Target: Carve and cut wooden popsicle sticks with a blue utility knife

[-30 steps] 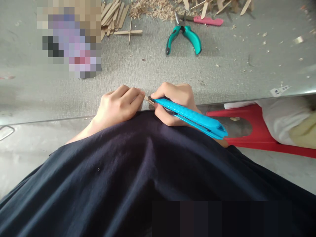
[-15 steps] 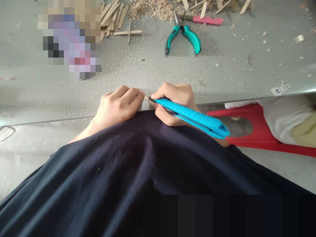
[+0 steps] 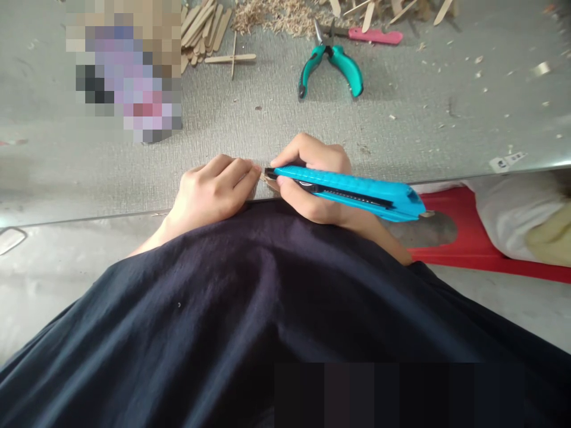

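Note:
At the table's near edge, my right hand [image 3: 314, 178] is closed around a blue utility knife [image 3: 357, 189], thumb and fingers near its front end. The knife's front end points left, at a thin wooden stick [image 3: 270, 180]. My left hand [image 3: 218, 187] is closed, knuckles up, against the tabletop, and pinches the other end of that stick. Most of the stick is hidden under the fingers and the knife. How far the blade touches the wood I cannot tell.
Teal-handled pliers [image 3: 330, 68] lie ahead beside a pink-handled knife [image 3: 375, 36]. A pile of wooden sticks [image 3: 205, 30], two crossed sticks [image 3: 233, 58] and wood shavings [image 3: 276, 15] are at the back. A blurred purple item [image 3: 134, 83] lies left. A red stool [image 3: 477, 238] stands right.
My right hand has shifted slightly up, and the blue knife has turned, its rear end moving up and right and more of its side showing. My left hand has stayed in place.

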The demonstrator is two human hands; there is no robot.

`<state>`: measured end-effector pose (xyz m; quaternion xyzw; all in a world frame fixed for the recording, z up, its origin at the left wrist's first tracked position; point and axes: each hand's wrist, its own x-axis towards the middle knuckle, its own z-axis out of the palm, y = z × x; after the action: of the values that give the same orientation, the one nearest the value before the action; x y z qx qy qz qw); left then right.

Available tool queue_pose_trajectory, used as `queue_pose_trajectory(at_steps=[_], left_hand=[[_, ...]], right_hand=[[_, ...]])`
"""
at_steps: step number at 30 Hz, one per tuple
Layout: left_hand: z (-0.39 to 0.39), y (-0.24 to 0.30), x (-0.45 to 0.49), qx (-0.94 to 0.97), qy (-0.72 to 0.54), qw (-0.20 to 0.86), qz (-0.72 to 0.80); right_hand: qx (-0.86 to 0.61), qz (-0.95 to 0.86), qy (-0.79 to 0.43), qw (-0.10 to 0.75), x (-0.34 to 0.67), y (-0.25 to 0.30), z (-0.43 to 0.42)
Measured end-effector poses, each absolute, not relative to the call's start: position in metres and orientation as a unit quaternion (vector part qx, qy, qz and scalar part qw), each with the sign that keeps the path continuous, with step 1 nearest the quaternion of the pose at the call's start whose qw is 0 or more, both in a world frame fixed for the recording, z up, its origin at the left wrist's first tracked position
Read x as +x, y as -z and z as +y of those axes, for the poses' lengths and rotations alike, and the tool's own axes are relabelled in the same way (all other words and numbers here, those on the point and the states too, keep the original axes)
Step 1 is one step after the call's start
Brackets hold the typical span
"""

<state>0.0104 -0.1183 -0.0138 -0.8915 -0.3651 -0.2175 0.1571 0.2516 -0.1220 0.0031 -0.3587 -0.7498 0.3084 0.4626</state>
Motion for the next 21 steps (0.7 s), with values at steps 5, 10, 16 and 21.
queue_pose_trajectory(at_steps=[5, 10, 16, 21], left_hand=[[-0.1206, 0.0132, 0.0121, -0.889, 0.211, 0.153, -0.376], [-0.1195, 0.0146, 0.0106, -0.893, 0.218, 0.141, -0.368], [-0.1191, 0.0123, 0.0114, -0.892, 0.214, 0.182, -0.355], [-0.1196, 0.0096, 0.0121, -0.895, 0.209, 0.181, -0.350]], right_hand=[[-0.361, -0.755, -0.298, 0.460, 0.2522, -0.0022, -0.1217], [-0.390, -0.748, -0.314, 0.436, 0.2538, -0.0010, -0.1227], [-0.376, -0.747, -0.326, 0.441, 0.2550, 0.0017, -0.1224], [-0.361, -0.755, -0.312, 0.450, 0.2556, 0.0033, -0.1224]])
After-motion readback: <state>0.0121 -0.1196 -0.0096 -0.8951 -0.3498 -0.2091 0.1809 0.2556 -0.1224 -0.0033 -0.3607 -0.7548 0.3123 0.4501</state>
